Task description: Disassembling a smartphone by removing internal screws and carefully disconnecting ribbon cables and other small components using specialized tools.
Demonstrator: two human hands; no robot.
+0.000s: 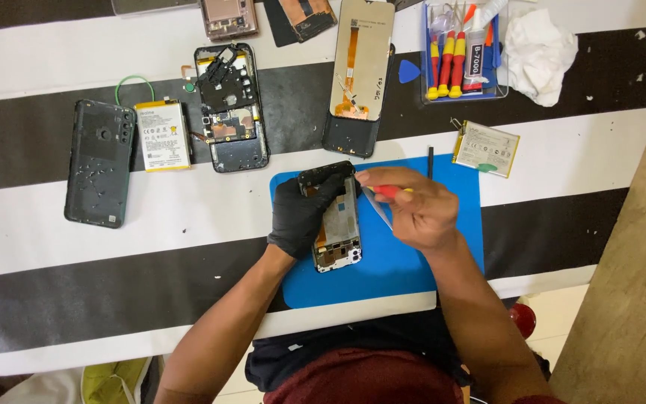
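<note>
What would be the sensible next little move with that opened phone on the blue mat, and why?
Probably bring the red-handled tool down onto the top of the opened phone. The right hand holds the tool beside the phone's upper edge, and the gloved left hand grips the phone there, steadying it on the blue mat. Exactly where the tip sits is unclear.

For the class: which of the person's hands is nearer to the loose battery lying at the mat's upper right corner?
Right. The right hand lies just below-left of the battery; the gloved left hand is farther left, holding the opened phone.
</note>
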